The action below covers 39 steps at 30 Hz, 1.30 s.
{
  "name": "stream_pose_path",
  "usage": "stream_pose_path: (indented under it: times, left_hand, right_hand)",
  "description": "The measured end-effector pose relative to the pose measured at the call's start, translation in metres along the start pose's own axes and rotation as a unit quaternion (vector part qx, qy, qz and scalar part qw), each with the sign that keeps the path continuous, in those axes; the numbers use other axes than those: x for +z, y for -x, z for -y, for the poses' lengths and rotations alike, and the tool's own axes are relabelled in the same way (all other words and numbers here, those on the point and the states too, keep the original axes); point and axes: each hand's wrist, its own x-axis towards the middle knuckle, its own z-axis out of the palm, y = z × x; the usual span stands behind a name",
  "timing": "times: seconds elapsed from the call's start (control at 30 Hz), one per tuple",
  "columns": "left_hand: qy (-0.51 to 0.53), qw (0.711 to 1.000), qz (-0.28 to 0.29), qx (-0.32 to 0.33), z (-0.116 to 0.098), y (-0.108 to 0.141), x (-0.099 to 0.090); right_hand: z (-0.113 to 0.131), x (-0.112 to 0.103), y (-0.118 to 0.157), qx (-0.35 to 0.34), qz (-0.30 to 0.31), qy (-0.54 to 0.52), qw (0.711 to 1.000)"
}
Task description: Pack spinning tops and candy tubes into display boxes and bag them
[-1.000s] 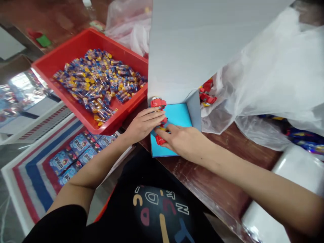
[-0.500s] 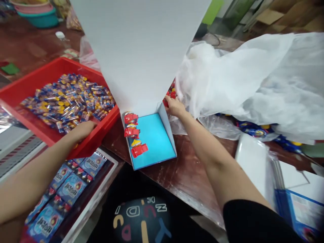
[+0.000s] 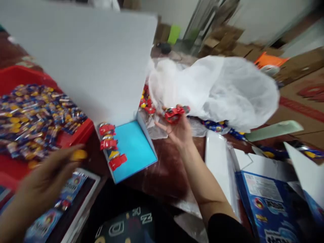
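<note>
My left hand, blurred, holds a small piece with a yellow end between thumb and fingers, beside the red tray. Palm up, my right hand holds a red toy in front of the white plastic bag. Between my hands stands an open white box with a tall raised lid and a light blue bottom. Several red toys with silver and yellow parts form a column along its left side.
Many small blue and yellow wrapped pieces fill the red tray. A white plastic bag lies beyond my right hand. Blue printed boxes stand at the right, cartons behind.
The view has swung right. My right hand has come back from behind the box with a red toy. My left hand has lifted off the tray's edge, a yellow-ended piece now showing in it.
</note>
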Motion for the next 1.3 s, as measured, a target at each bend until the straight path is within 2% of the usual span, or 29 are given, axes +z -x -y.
stream_pose_path:
  times: [0.07,0.1,0.17,0.2,0.27,0.3,0.4,0.5,0.57,0.6,0.67,0.7,0.73,0.77,0.83,0.9,0.93,1.0,1.07,1.2,1.23,1.3]
  left_hand:
    - [0.018,0.994,0.081,-0.067,-0.03,0.009,0.033]
    - [0.042,0.99,0.106,-0.081,-0.04,0.012,0.049]
    - [0.086,0.978,0.152,-0.112,-0.051,0.016,0.074]
    - [0.1,0.974,0.161,-0.125,-0.053,0.019,0.082]
    - [0.109,0.966,0.174,-0.156,-0.054,0.024,0.089]
    - [0.11,0.965,0.172,-0.165,-0.054,0.026,0.09]
    - [0.104,0.967,0.17,-0.16,-0.055,0.031,0.09]
    - [0.08,0.976,0.175,-0.102,-0.057,0.034,0.091]
    - [0.025,0.986,0.162,-0.02,-0.056,0.036,0.093]
    - [-0.014,0.988,0.148,0.044,-0.055,0.037,0.094]
    - [-0.089,0.97,0.123,0.187,-0.051,0.036,0.093]
    - [-0.115,0.956,0.115,0.243,-0.05,0.036,0.092]
    - [-0.126,0.949,0.104,0.271,-0.048,0.035,0.09]
    - [-0.125,0.951,0.093,0.268,-0.046,0.033,0.089]
    - [-0.1,0.976,0.075,0.179,-0.045,0.031,0.085]
    - [-0.065,0.992,0.073,0.078,-0.045,0.029,0.083]
    - [-0.052,0.994,0.083,0.048,-0.045,0.028,0.083]
    - [-0.035,0.994,0.097,0.034,-0.047,0.028,0.085]
    - [-0.033,0.994,0.097,0.047,-0.048,0.028,0.088]
    - [-0.05,0.993,0.086,0.066,-0.053,0.028,0.089]
    - [-0.057,0.992,0.091,0.061,-0.055,0.027,0.088]
    - [-0.07,0.99,0.117,0.037,-0.059,0.024,0.082]
  right_hand:
    - [0.019,0.004,0.021,-0.043,0.004,-0.015,0.999]
    - [0.027,0.008,0.03,-0.069,0.02,0.015,0.997]
    - [0.038,0.02,0.046,-0.125,0.098,0.112,0.981]
    - [0.042,0.028,0.055,-0.148,0.154,0.168,0.962]
    - [0.046,0.044,0.073,-0.177,0.253,0.28,0.909]
    - [0.048,0.052,0.081,-0.185,0.281,0.324,0.884]
    - [0.053,0.066,0.1,-0.197,0.303,0.406,0.84]
    - [0.06,0.071,0.109,-0.203,0.305,0.444,0.818]
    - [0.062,0.071,0.11,-0.17,0.329,0.422,0.828]
    - [0.062,0.071,0.11,-0.141,0.354,0.382,0.841]
    - [0.059,0.067,0.107,-0.064,0.421,0.25,0.869]
    - [0.056,0.065,0.105,-0.021,0.444,0.17,0.879]
    - [0.052,0.061,0.104,0.021,0.45,0.095,0.888]
    - [0.049,0.057,0.103,0.057,0.434,0.032,0.899]
    - [0.043,0.049,0.102,0.109,0.354,-0.055,0.927]
    - [0.039,0.043,0.105,0.127,0.27,-0.083,0.951]
    - [0.037,0.041,0.108,0.127,0.239,-0.076,0.96]
    - [0.034,0.042,0.112,0.125,0.203,-0.049,0.97]
    - [0.032,0.045,0.116,0.142,0.188,-0.048,0.971]
    - [0.031,0.048,0.12,0.237,0.185,-0.137,0.944]
    - [0.033,0.048,0.121,0.244,0.179,-0.147,0.942]
    - [0.036,0.045,0.124,0.217,0.158,-0.149,0.952]
